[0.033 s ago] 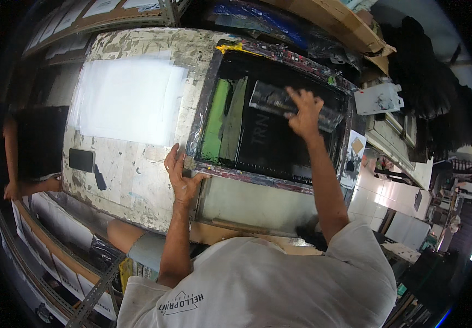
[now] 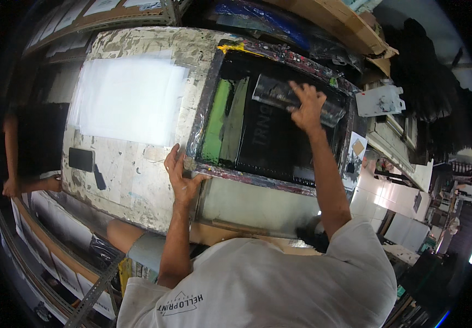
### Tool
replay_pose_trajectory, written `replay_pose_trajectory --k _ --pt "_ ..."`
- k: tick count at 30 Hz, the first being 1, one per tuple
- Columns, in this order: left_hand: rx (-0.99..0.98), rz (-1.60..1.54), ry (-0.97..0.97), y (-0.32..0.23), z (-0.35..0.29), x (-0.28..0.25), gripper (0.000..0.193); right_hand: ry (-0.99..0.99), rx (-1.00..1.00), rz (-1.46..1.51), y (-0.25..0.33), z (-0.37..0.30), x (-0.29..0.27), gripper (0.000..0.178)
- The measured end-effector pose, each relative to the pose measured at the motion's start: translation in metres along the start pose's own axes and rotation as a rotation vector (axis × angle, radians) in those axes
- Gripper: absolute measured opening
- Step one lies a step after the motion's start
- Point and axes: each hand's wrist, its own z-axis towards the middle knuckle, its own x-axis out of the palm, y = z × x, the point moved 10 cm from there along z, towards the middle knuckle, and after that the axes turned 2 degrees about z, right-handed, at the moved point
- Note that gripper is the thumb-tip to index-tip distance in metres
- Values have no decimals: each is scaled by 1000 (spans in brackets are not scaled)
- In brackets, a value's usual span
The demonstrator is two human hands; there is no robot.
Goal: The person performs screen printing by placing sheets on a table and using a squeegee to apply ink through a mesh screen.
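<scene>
A screen printing frame (image 2: 247,176) with ink-smeared edges rests on the table right of centre. Its dark mesh carries faint lettering, with a green strip (image 2: 215,123) on the left side. My right hand (image 2: 308,109) grips a wide, ink-blackened squeegee (image 2: 273,92), which lies slanted across the far half of the mesh. The blade's lower edge is hidden. At the frame's near left corner is my left hand (image 2: 181,177), fingers spread on the tabletop and thumb against the frame's edge.
White sheets (image 2: 129,101) cover part of the paint-stained table (image 2: 121,180); a dark phone-like slab (image 2: 81,159) lies nearer. A white jug (image 2: 379,100) stands beyond the frame's right side. Another person's arm (image 2: 10,158) shows at far left, beside boxes on a metal rack (image 2: 91,298).
My right hand and the squeegee have shifted slightly away from me and to the right, uncovering more lettering on the mesh. My left hand stays in place.
</scene>
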Motion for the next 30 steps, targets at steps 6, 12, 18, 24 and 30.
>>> replay_pose_trajectory --k 6,12,18,24,30 --pt "-13 10 5 3 -1 -1 102 -42 -33 -25 -33 79 4 75" --pt "-133 -157 -3 22 -10 3 101 -17 -54 123 -42 89 -18 50" --pt "-209 -241 11 30 -15 6 97 -39 -22 10 -3 10 -18 43" --pt "-217 -454 -80 0 -3 -7 88 65 34 67 82 -95 -73 51" --pt "-151 -510 -208 -74 43 -37 79 -64 -65 27 148 -117 -176 55"
